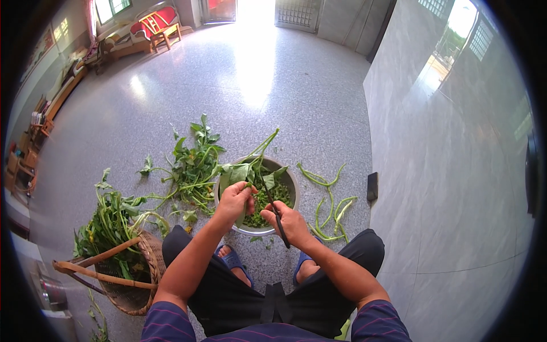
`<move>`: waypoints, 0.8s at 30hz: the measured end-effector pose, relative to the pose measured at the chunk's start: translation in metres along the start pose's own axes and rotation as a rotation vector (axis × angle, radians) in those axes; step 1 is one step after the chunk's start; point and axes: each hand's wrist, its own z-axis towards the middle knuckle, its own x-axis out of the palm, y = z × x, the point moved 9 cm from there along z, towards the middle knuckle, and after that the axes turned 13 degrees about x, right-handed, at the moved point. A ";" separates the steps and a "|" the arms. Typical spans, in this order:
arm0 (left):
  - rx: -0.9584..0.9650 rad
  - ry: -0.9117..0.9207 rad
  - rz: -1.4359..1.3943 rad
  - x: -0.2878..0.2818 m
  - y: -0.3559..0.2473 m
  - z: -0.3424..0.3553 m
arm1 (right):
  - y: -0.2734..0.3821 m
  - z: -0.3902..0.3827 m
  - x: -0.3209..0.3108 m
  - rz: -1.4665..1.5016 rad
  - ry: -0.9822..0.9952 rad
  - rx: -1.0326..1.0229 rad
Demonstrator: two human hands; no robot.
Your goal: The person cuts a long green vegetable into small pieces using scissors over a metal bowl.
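Note:
My left hand (236, 200) is closed round a bunch of leafy green stems (242, 172), whose long stalks point away to the upper right. Closed round a slim black-handled blade (278, 223), my right hand (289, 221) is just to the right of it; whether it is a knife or scissors I cannot tell. The blade's far end is up against the stems. Both hands are above the near part of a round metal basin (295, 196), which holds finely chopped greens (264, 200). Part of the basin is hidden by my hands and the large leaves.
Leafy vines (194, 165) lie on the floor left of the basin, and bare green stalks (326, 214) to its right. A wicker basket (151, 259) of greens stands by my left knee. A dark phone-like object (372, 186) rests against the grey wall (433, 188). Wooden chair (161, 31) far left.

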 end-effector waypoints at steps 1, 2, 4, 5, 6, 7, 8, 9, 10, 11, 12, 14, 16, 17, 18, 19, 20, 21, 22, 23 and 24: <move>0.001 -0.002 0.003 -0.004 0.004 0.001 | 0.003 -0.001 0.000 -0.065 0.002 0.018; -0.009 0.015 -0.042 -0.007 0.011 0.002 | 0.003 -0.002 0.001 -0.129 0.004 0.036; -0.020 0.033 -0.089 -0.007 0.015 0.001 | 0.011 -0.004 0.001 -0.194 -0.037 -0.047; -0.024 0.064 -0.100 -0.004 0.014 0.000 | 0.017 -0.007 0.001 -0.262 -0.080 -0.127; -0.027 0.094 -0.111 -0.001 0.012 -0.002 | 0.016 -0.007 0.003 -0.264 -0.081 -0.126; -0.028 0.096 -0.110 0.003 0.009 -0.003 | 0.018 -0.008 0.002 -0.291 -0.123 -0.165; -0.048 0.124 -0.059 0.008 0.008 -0.005 | 0.020 -0.009 0.000 -0.318 -0.166 -0.203; -0.067 0.152 -0.008 0.011 0.008 -0.006 | 0.020 -0.009 -0.001 -0.318 -0.167 -0.202; -0.066 0.151 -0.007 0.010 0.010 -0.006 | 0.020 -0.008 0.000 -0.321 -0.151 -0.198; -0.038 0.160 0.042 0.009 0.013 -0.004 | 0.020 -0.008 0.001 -0.325 -0.136 -0.195; -0.009 0.168 0.091 0.008 0.013 -0.003 | 0.021 -0.008 0.002 -0.325 -0.135 -0.196; -0.007 0.174 0.094 0.008 0.012 -0.003 | 0.020 -0.008 0.002 -0.299 -0.112 -0.193; -0.004 0.179 0.098 0.009 0.009 -0.004 | 0.019 -0.008 0.003 -0.293 -0.101 -0.188; -0.017 0.189 0.121 0.010 0.008 -0.005 | 0.018 -0.008 0.004 -0.287 -0.090 -0.183; -0.030 0.199 0.144 0.011 0.009 -0.006 | 0.019 -0.008 0.003 -0.287 -0.089 -0.184; -0.030 0.198 0.144 0.010 0.009 -0.006 | 0.017 -0.008 0.004 -0.310 -0.071 -0.154; -0.034 0.180 0.142 0.008 0.009 -0.006 | 0.015 -0.007 0.006 -0.332 -0.052 -0.124; -0.038 0.162 0.139 0.007 0.010 -0.006 | 0.015 -0.007 0.006 -0.333 -0.051 -0.125; -0.038 0.164 0.138 0.009 0.008 -0.007 | 0.012 -0.006 0.005 -0.301 -0.037 -0.095; -0.019 0.151 0.158 0.009 0.002 -0.007 | 0.009 -0.005 0.005 -0.269 -0.024 -0.065; 0.001 0.139 0.177 0.010 -0.001 -0.007 | 0.008 -0.003 0.005 -0.270 -0.025 -0.064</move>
